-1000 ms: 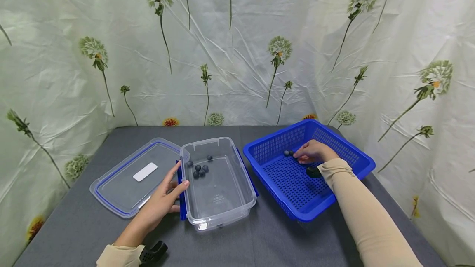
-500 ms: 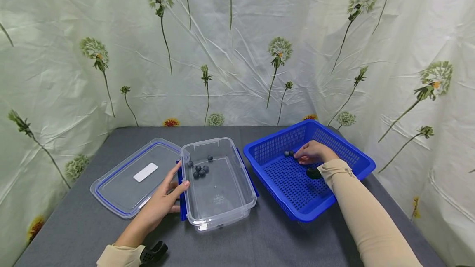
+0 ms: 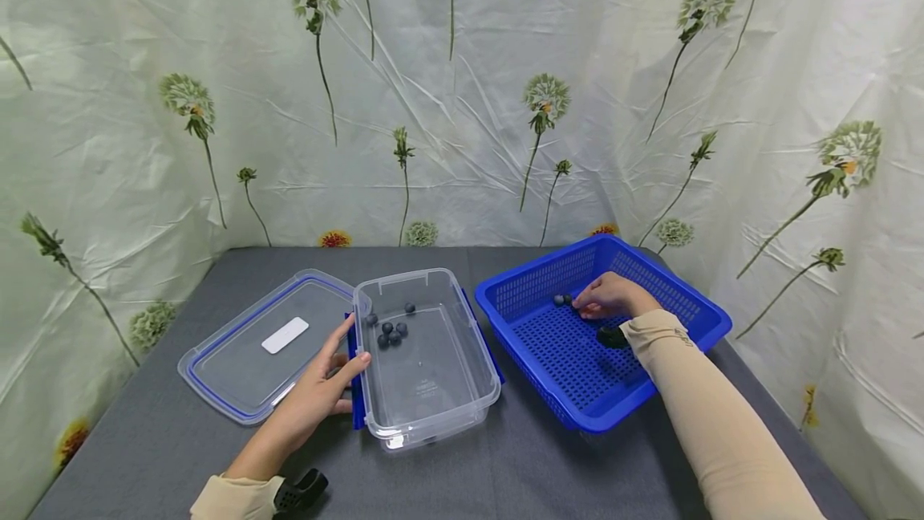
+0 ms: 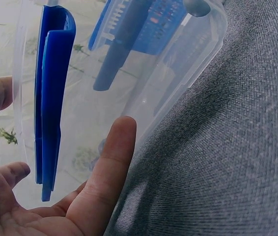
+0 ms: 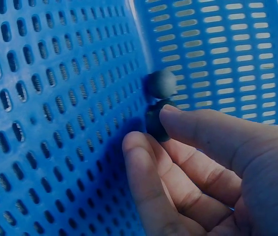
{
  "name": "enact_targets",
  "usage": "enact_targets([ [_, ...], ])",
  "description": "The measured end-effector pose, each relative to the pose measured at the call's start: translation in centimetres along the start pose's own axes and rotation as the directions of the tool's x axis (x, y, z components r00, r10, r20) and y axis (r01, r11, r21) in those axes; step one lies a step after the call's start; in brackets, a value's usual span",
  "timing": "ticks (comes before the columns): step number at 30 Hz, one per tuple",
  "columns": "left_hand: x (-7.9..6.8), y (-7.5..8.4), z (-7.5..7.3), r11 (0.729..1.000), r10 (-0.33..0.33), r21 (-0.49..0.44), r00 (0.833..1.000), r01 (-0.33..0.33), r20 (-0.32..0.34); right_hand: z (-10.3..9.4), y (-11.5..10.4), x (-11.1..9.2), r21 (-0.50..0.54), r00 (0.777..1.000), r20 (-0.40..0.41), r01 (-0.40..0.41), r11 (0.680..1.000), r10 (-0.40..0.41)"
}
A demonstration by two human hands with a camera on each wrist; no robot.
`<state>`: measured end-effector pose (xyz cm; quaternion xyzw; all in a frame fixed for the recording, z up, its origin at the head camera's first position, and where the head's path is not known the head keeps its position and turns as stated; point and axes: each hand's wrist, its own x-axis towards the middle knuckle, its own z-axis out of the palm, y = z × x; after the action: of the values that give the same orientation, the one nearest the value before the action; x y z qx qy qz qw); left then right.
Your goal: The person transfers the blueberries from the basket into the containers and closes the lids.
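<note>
My left hand holds the left side of a clear plastic food container, thumb at its rim, with the blue side latch between thumb and fingers in the left wrist view. Several blueberries lie in the container's far left part. Over on the right, my right hand reaches into a blue plastic basket. Its thumb and fingers pinch a dark blueberry near the basket wall. Another blueberry sits right beside it.
The container's lid, with a blue seal and a white label, lies left of the container, partly under its edge. A grey cloth covers the table. Behind hangs a flower-printed curtain.
Hands, container and basket stay in place. The whole head view shifts very slightly.
</note>
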<state>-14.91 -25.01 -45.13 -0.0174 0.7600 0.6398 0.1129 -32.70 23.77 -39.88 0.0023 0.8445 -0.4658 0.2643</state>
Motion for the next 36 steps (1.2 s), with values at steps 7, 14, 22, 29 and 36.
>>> enact_targets([
  [7, 0.1, 0.0, 0.0, 1.000, -0.011, 0.013, 1.000, 0.011, -0.012, 0.0, -0.4, -0.3, 0.010, 0.998, -0.002, 0.057, 0.998, -0.057],
  [14, 0.1, 0.1, 0.0, 0.999, -0.020, 0.025, 1.000, 0.020, -0.016, 0.0, -1.5, -1.0, -0.018, 0.995, 0.006, 0.097, 0.995, -0.096],
  [22, -0.1, 0.0, 0.1, 1.000, -0.003, 0.020, 1.000, 0.003, -0.007, -0.7, -2.6, -1.4, -0.045, 0.990, -0.003, 0.140, 0.989, -0.140],
  [29, 0.0, -0.1, 0.0, 1.000, 0.005, 0.017, 1.000, -0.005, -0.001, -0.9, -3.9, -2.0, -0.055, 0.990, -0.018, 0.137, 0.989, -0.138],
  [36, 0.0, -0.1, 0.0, 1.000, 0.013, 0.007, 1.000, -0.014, 0.007, -0.6, -4.8, -2.4, -0.076, 0.982, -0.020, 0.184, 0.980, -0.186],
])
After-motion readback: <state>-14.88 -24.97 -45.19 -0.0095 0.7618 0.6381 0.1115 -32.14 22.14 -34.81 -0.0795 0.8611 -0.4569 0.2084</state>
